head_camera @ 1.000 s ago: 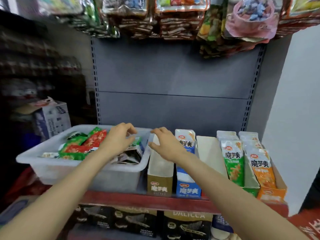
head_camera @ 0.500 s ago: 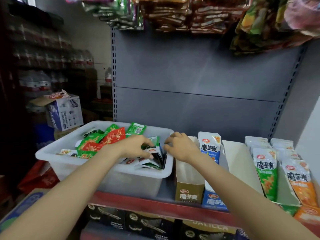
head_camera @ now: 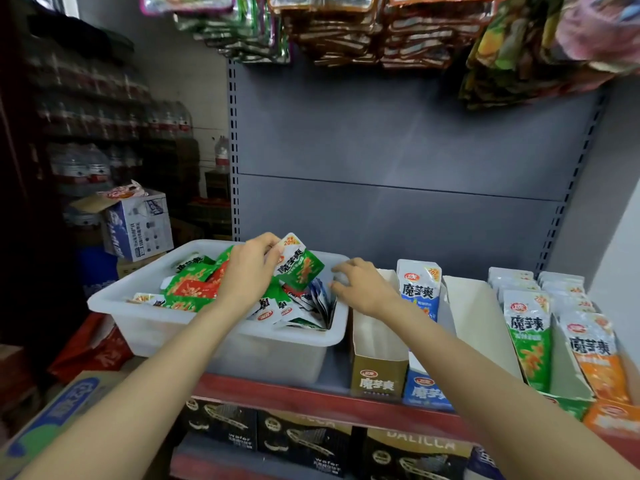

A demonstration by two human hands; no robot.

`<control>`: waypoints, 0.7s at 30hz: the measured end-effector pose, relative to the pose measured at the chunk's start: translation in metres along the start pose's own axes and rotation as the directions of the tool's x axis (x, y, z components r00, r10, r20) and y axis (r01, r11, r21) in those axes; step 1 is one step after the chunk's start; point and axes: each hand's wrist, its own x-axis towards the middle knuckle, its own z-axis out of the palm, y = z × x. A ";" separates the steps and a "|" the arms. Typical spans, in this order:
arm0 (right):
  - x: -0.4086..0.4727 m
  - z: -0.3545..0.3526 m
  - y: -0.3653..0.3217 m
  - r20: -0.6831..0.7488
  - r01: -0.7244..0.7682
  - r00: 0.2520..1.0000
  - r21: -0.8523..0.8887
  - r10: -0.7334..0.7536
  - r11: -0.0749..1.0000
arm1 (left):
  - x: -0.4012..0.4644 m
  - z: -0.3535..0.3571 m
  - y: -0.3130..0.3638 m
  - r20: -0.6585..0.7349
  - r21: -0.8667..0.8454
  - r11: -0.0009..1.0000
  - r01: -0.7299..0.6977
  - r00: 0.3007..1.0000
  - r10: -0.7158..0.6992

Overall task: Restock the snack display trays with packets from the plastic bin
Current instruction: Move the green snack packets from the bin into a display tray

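A white plastic bin (head_camera: 145,317) on the shelf holds several green, red and dark snack packets. My left hand (head_camera: 249,271) pinches a green packet (head_camera: 299,268) and holds it above the pile. My right hand (head_camera: 363,285) hovers at the bin's right rim with loosely curled fingers and holds nothing. Right of the bin stand the display trays: a brown tray (head_camera: 379,368) with no packets showing, a blue tray (head_camera: 427,389) with one blue packet (head_camera: 419,289), a green tray (head_camera: 571,407) and an orange tray (head_camera: 613,420) with upright packets.
A grey slotted back panel (head_camera: 398,168) rises behind the shelf, with hanging snack bags (head_camera: 346,32) overhead. The red shelf edge (head_camera: 311,396) has dark wafer boxes (head_camera: 301,445) below. Cartons (head_camera: 138,226) and bottled water stand at the left.
My left hand has lifted a green packet up out of the bin's pile. My right hand stays near the bin's right rim. The camera has turned slightly left.
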 end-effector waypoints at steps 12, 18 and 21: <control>-0.031 -0.032 -0.038 -0.363 0.243 0.931 0.551 -0.032 0.798 | -0.015 -0.024 0.041 -0.083 -0.243 0.969 -0.049 0.996 0.030; -0.063 -0.047 -0.025 -0.396 0.243 0.910 0.751 0.124 0.614 | -0.020 -0.010 0.076 0.063 -0.579 0.814 0.049 0.998 -0.015; -0.087 -0.063 -0.006 -0.406 0.256 0.899 0.794 0.167 0.552 | -0.021 0.008 0.102 0.163 -0.591 0.804 0.070 0.986 0.033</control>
